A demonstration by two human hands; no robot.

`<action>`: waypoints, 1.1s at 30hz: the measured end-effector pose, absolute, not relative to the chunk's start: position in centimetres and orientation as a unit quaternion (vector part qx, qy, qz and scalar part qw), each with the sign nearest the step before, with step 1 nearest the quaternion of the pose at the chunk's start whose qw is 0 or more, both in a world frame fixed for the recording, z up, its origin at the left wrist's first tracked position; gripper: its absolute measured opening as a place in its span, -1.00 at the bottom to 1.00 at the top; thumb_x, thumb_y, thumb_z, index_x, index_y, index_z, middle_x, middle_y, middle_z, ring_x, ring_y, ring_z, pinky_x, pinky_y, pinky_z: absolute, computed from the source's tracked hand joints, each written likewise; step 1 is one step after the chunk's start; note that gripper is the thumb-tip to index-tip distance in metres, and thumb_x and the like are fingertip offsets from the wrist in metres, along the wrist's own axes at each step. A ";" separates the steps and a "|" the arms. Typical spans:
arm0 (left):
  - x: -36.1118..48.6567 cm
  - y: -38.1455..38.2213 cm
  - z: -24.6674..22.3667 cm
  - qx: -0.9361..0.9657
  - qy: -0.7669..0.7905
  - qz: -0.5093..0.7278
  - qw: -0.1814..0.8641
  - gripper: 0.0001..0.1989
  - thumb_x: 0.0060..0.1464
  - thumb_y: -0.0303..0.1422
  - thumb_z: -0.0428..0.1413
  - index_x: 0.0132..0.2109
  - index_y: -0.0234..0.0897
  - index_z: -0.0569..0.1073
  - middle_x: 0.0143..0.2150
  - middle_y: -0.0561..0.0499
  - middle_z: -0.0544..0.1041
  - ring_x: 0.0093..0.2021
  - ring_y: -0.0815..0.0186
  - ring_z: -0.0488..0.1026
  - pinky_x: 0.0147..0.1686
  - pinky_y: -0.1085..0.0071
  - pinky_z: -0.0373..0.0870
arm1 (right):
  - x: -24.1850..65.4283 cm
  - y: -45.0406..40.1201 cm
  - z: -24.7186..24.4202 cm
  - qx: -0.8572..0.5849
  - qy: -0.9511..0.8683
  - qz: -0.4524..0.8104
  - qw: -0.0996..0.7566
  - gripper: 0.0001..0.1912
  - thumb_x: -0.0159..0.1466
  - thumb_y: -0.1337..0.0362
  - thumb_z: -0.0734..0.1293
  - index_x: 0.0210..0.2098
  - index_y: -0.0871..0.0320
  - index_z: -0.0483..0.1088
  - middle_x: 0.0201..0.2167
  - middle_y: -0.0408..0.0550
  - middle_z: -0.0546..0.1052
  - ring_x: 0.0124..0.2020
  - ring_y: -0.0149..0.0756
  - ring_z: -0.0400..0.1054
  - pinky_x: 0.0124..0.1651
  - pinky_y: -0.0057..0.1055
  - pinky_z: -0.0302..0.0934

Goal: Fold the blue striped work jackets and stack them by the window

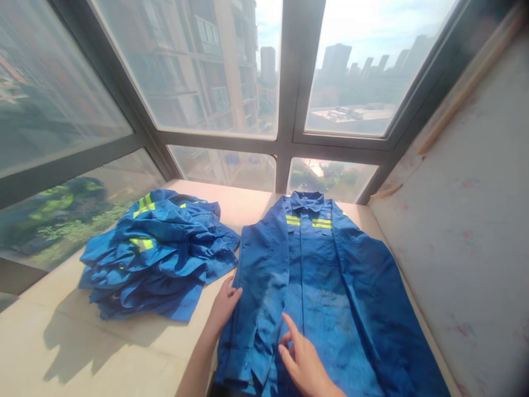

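A blue work jacket (318,286) with yellow-green and silver reflective strips lies front up on the pale surface, collar at the far end. Its sleeves are laid down along both sides. Beside the outer edge of the left-hand sleeve is my left hand (225,304), its fingers apart and loosely bent, the tips at the cloth. Over the inner edge of that same sleeve, my right hand (301,355) has its index finger stretched out and the thumb apart, with the other fingers curled. I see nothing held in it.
A crumpled heap of blue garments (161,253) with reflective strips lies to the left on the pale ledge (136,358). Framed windows (285,110) rise behind and at the left. A patterned wall (463,220) bounds the right side, close to the jacket's right-hand sleeve.
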State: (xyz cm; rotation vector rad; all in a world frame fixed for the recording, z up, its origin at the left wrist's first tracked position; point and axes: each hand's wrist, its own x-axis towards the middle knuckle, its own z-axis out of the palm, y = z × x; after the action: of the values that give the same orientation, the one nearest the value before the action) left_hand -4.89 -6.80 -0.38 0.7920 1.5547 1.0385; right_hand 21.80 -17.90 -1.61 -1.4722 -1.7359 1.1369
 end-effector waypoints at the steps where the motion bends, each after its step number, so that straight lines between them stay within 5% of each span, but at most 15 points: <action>1: -4.7 -8.4 -0.4 0.353 0.659 0.424 0.511 -0.32 -0.01 -0.15 0.25 0.24 -0.24 0.37 -0.42 0.06 0.53 -0.30 0.12 0.56 -0.28 0.30 0.45 | 21.4 -18.2 -1.6 -0.534 -0.671 0.430 0.281 -0.32 0.27 0.33 0.22 0.39 0.05 0.14 -0.16 -0.08 0.60 -0.25 -0.27 0.53 -0.06 -0.37 0.40; 6: -4.1 -14.9 0.0 0.470 0.720 0.296 0.417 -0.20 -0.07 -0.11 0.24 0.30 -0.31 0.29 -0.49 0.11 0.45 -0.43 0.15 0.48 -0.34 0.28 0.35 | 19.7 -18.5 -0.9 -0.506 -0.729 0.399 0.233 -0.37 0.21 0.38 0.26 0.29 0.11 0.30 0.01 0.07 0.53 -0.01 -0.18 0.47 0.10 -0.32 0.34; 12: -4.7 -17.5 0.7 0.476 0.752 0.303 0.339 -0.30 0.01 -0.19 0.13 0.30 -0.24 0.25 -0.40 0.09 0.46 -0.43 0.19 0.47 -0.31 0.29 0.37 | 19.7 -18.2 0.5 -0.490 -0.744 0.377 0.253 -0.61 0.22 0.48 0.18 -0.02 0.18 0.46 -0.18 0.02 0.53 -0.16 -0.26 0.46 -0.05 -0.39 0.34; 19: -4.6 -17.4 1.7 0.482 0.754 0.311 0.320 -0.54 -0.10 -0.32 0.22 0.03 -0.11 0.49 -0.22 -0.05 0.58 -0.12 0.01 0.54 -0.03 0.18 0.39 | 20.0 -19.0 1.4 -0.498 -0.812 0.260 0.157 -0.63 0.24 0.46 0.24 0.01 0.12 0.44 -0.19 0.01 0.54 -0.18 -0.20 0.45 -0.12 -0.37 0.31; 25: -4.2 -18.1 0.4 0.497 0.737 0.343 0.304 -0.53 -0.12 -0.35 0.21 0.03 -0.15 0.50 -0.08 -0.12 0.57 0.05 -0.05 0.48 0.17 0.03 0.31 | 16.3 -19.4 3.2 -0.456 -0.853 0.191 0.169 -0.91 0.29 0.34 0.29 -0.21 0.10 0.41 -0.22 0.00 0.51 -0.17 -0.16 0.40 -0.16 -0.34 0.32; 28: -4.2 -18.8 -0.5 0.547 0.730 0.321 0.255 -0.53 -0.05 -0.35 0.16 0.07 -0.20 0.48 0.02 -0.18 0.55 0.07 -0.03 0.47 0.19 0.00 0.32 | 14.2 -19.5 2.9 -0.476 -0.844 0.183 0.165 -0.77 0.21 0.26 0.39 -0.14 0.14 0.40 -0.21 0.09 0.51 -0.18 -0.07 0.40 -0.23 -0.28 0.35; 33: -4.2 -20.8 -0.1 0.643 0.703 0.284 0.108 -0.67 0.16 -0.34 0.08 0.05 -0.20 0.53 0.00 -0.21 0.55 0.04 -0.02 0.48 0.08 0.00 0.40 | 13.3 -19.7 0.4 -0.511 -0.820 0.209 0.151 -0.69 0.12 0.51 0.29 -0.13 0.22 0.43 -0.24 0.17 0.54 -0.20 -0.01 0.47 -0.23 -0.23 0.37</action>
State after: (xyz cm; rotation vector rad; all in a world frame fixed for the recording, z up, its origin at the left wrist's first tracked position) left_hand -4.20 -20.84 -0.10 1.8929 2.0670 0.8352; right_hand 13.29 -19.71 0.39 -1.4681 -2.3550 0.6004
